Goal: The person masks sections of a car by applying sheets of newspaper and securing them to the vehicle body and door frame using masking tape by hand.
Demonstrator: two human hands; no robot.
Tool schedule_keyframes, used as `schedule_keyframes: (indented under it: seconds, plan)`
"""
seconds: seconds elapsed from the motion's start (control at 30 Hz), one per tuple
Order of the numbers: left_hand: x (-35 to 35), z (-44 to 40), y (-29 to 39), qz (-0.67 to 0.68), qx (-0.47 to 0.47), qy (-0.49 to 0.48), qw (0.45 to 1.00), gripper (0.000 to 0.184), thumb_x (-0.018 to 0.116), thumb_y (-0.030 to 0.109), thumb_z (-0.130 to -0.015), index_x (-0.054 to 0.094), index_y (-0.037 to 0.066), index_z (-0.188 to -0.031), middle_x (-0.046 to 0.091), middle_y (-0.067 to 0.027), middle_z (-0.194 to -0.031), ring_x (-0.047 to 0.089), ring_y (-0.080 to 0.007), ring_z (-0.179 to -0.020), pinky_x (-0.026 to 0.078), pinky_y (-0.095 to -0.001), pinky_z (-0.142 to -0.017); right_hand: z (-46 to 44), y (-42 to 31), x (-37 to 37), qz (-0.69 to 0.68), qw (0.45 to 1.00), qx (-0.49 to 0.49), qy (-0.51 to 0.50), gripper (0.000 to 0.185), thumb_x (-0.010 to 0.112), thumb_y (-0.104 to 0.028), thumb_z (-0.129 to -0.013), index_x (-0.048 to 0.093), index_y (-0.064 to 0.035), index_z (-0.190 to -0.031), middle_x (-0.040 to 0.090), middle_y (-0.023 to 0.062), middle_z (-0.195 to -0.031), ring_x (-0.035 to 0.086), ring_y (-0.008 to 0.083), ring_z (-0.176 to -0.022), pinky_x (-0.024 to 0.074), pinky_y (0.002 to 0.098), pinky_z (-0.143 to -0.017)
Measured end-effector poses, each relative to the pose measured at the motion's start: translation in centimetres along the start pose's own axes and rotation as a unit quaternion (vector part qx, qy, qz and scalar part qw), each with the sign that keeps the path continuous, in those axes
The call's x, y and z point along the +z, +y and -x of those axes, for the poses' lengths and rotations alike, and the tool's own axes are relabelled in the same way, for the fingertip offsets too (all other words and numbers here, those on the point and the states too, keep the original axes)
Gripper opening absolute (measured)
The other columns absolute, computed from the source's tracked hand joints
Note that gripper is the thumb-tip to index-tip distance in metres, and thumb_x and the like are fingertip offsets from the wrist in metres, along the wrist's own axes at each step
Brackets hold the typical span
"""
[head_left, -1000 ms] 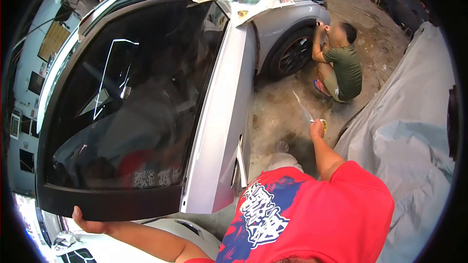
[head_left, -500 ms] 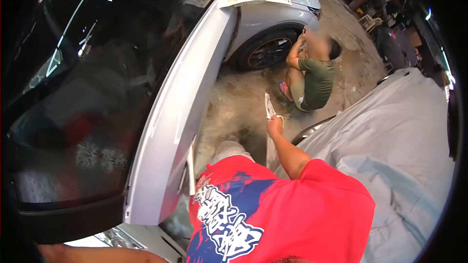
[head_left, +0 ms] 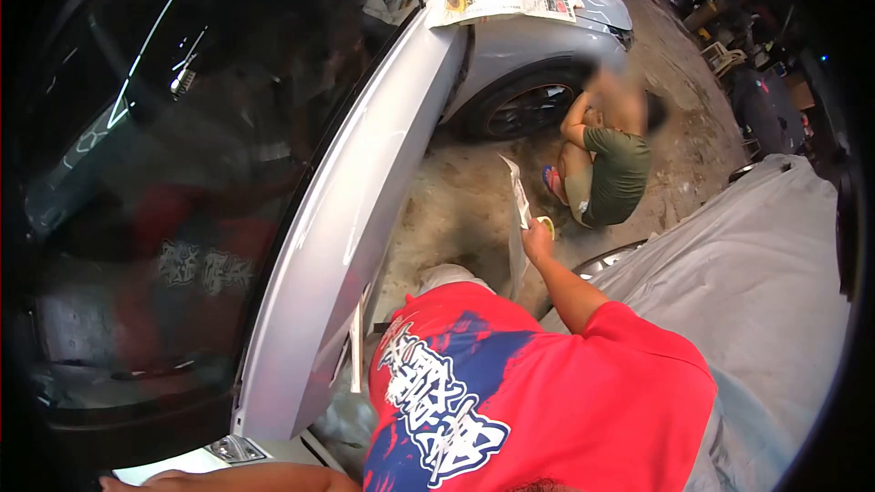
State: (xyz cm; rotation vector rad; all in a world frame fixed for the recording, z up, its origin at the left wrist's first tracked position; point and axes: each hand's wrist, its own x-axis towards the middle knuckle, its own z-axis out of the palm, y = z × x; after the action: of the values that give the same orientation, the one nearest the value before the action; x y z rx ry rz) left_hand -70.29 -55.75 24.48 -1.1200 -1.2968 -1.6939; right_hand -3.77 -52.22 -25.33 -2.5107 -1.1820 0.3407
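Your right hand [head_left: 538,239] is closed around a thin white paper-like strip [head_left: 519,196] and a round yellow-rimmed roll [head_left: 548,226], the strip's long axis running forward and slightly left from your fist, its free end pointing beyond it. Bare floor shows around that end, between the silver car door [head_left: 355,164] to its left and the grey draped cover [head_left: 729,255] to its right; your left hand [head_left: 150,483] is cut off, its grip unclear. Stained concrete [head_left: 447,210] lies below, with a crouching person in green [head_left: 622,173] ahead.
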Motion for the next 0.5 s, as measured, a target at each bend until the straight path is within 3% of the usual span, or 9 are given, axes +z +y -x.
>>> schedule_keyframes:
  seconds: [0.03,0.07,0.1,0.2,0.23,0.27,0.33,0.47,0.5]
  plan:
    - [2.2,1.7,2.3,-0.030,0.025,0.027,0.999,0.053,0.071,0.028,-0.097,0.047,0.006,-0.139,0.054,-0.0184,-0.137,0.057,-0.0328,-0.121,0.043,-0.0441,-0.106,-0.1,0.3,-0.4,-0.011,1.000,-0.016,0.008,0.019,0.064,-0.013,-0.086,0.067,-0.0024,-0.102,0.068,0.0273,-0.100,0.065,0.0461,-0.098,0.0510,0.0524,-0.084]
    - [4.4,4.0,5.1,-0.060,0.050,0.056,0.995,0.038,0.058,0.027,-0.105,0.070,-0.008,-0.113,0.070,-0.0243,-0.116,0.071,-0.0313,-0.101,0.059,-0.0393,-0.089,-0.3,0.8,-0.6,-0.022,0.999,-0.032,0.017,0.019,0.064,-0.013,-0.086,0.067,-0.0026,-0.102,0.067,0.0271,-0.100,0.065,0.0460,-0.099,0.0507,0.0522,-0.085]
    - [5.3,6.4,7.1,-0.008,0.068,-0.072,0.995,0.034,0.058,0.021,-0.104,0.070,-0.010,-0.107,0.069,-0.0238,-0.118,0.069,-0.0333,-0.105,0.059,-0.0411,-0.090,-0.6,1.4,-1.0,-0.026,0.999,-0.032,0.009,0.019,0.065,-0.013,-0.087,0.066,-0.0027,-0.102,0.066,0.0268,-0.101,0.064,0.0460,-0.099,0.0504,0.0523,-0.085]
    - [14.3,15.2,16.1,0.087,0.070,-0.319,0.941,0.032,0.058,0.024,-0.100,0.064,0.001,-0.122,0.064,-0.0209,-0.129,0.062,-0.0337,-0.114,0.048,-0.0452,-0.100,-1.7,2.6,-2.0,-0.044,0.999,-0.027,-0.005,0.017,0.065,-0.012,-0.087,0.064,-0.0026,-0.101,0.064,0.0257,-0.101,0.063,0.0464,-0.099,0.0497,0.0524,-0.085]
    - [17.7,17.5,20.3,0.150,0.001,-0.406,0.902,0.033,0.069,0.014,-0.094,0.064,0.003,-0.124,0.062,-0.0185,-0.132,0.057,-0.0338,-0.121,0.041,-0.0443,-0.107,-1.9,2.9,-2.6,-0.053,0.998,-0.019,-0.008,0.016,0.065,-0.011,-0.087,0.063,-0.0023,-0.100,0.064,0.0254,-0.100,0.062,0.0466,-0.098,0.0496,0.0524,-0.085]
    - [21.0,20.1,22.0,0.198,-0.013,-0.455,0.868,0.041,0.075,0.003,-0.086,0.064,0.002,-0.125,0.062,-0.0138,-0.132,0.055,-0.0294,-0.125,0.045,-0.0394,-0.103,-1.9,3.1,-3.1,-0.061,0.998,-0.011,-0.012,0.015,0.065,-0.011,-0.087,0.063,-0.0021,-0.099,0.063,0.0251,-0.099,0.062,0.0467,-0.098,0.0495,0.0524,-0.085]
    - [27.9,27.1,23.5,0.290,-0.121,-0.506,0.803,0.039,0.076,0.007,-0.087,0.064,0.003,-0.124,0.061,-0.0146,-0.129,0.054,-0.0316,-0.123,0.045,-0.0418,-0.101,-2.4,3.5,-4.1,-0.074,0.997,-0.002,-0.004,0.015,0.064,-0.009,-0.087,0.063,-0.0016,-0.100,0.064,0.0245,-0.103,0.062,0.0461,-0.101,0.0499,0.0509,-0.087]
    - [40.3,34.3,25.7,0.192,0.061,-0.542,0.816,0.037,0.079,0.011,-0.085,0.065,0.003,-0.118,0.061,-0.0144,-0.119,0.058,-0.0353,-0.111,0.051,-0.0443,-0.095,-3.6,3.4,-5.7,-0.134,0.989,-0.007,0.059,0.016,0.064,-0.008,-0.087,0.064,0.0000,-0.101,0.067,0.0237,-0.112,0.063,0.0438,-0.108,0.0502,0.0473,-0.093]
    - [43.2,35.3,26.2,0.172,0.083,-0.549,0.814,0.035,0.079,0.012,-0.085,0.066,0.004,-0.116,0.062,-0.0142,-0.118,0.059,-0.0351,-0.110,0.053,-0.0444,-0.093,-3.9,3.9,-5.7,-0.132,0.988,-0.026,0.081,0.018,0.064,-0.008,-0.088,0.064,-0.0008,-0.104,0.065,0.0232,-0.114,0.064,0.0442,-0.104,0.0516,0.0496,-0.087]
